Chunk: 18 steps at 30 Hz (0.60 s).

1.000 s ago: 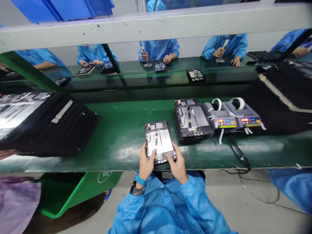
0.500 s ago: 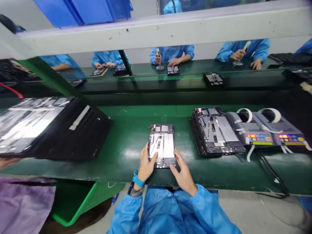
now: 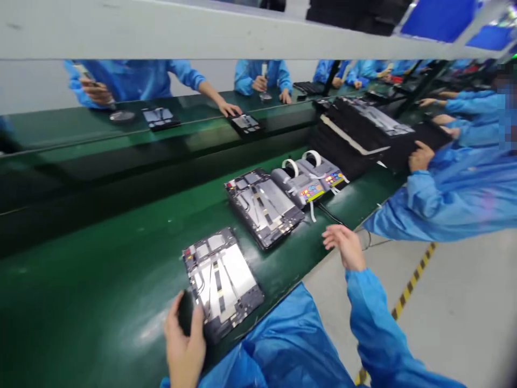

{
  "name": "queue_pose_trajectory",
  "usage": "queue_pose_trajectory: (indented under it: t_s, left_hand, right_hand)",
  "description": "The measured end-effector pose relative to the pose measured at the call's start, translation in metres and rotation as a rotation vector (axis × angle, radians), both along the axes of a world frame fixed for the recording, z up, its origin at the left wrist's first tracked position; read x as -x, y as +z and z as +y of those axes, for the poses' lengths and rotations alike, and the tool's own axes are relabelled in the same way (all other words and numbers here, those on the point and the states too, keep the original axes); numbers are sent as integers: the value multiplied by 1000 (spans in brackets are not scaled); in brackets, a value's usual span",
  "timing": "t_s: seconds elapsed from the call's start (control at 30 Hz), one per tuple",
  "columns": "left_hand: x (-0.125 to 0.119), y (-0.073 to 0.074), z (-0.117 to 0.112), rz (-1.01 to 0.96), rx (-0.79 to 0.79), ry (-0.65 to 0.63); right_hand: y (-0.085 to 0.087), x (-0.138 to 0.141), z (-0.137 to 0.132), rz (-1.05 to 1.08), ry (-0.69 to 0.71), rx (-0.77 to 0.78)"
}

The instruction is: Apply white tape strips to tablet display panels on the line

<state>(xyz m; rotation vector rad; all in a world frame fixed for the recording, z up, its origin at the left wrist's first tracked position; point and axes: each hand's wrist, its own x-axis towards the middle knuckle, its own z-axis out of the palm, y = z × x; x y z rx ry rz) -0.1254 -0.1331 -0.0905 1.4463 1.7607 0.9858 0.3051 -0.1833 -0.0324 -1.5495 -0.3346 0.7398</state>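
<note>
An opened tablet (image 3: 232,272) with its silver inner plate, ribbon cables and circuit parts showing lies flat on the green bench. My left hand (image 3: 183,342) is at its left lower edge, thumb and fingers apart; whether it touches the tablet is hard to tell. Over the front edge of the bench, my right hand (image 3: 345,245) is in the air with fingers loosely spread and holds nothing. It is nearest to two grey tape dispensers (image 3: 301,188) with lit displays and white tape rolls. Between the tablet and the dispensers sits a stack of similar opened tablets (image 3: 266,199).
Black trays (image 3: 343,143) are piled beyond the dispensers, with a co-worker's hand (image 3: 420,156) at them. Across the bench, people in blue work on a raised green ledge (image 3: 194,126) holding several devices. A white beam (image 3: 161,32) runs overhead. A black cable (image 3: 331,214) trails near the dispensers.
The view has swung to the right. My right hand has left the tablet and moved right toward the tape dispensers. My left hand stays by the tablet's left edge.
</note>
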Motion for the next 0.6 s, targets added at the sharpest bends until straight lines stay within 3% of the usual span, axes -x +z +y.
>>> queue_pose_trajectory:
  t_s: [0.1,0.2,0.4,0.6]
  left_hand:
    - [6,15,21,20,37,50]
    - [2,31,32,91,51,87]
    - [-24,50,32,78,101,221]
    - [-30,49,34,69,35,251]
  right_hand:
    - [8,-74,37,21,-126,-8]
    - [7,-116,71,67,-150,-4]
    - [-6,-123,99,130,-103,-53]
    - [-18,-117,108,151,-168,-175]
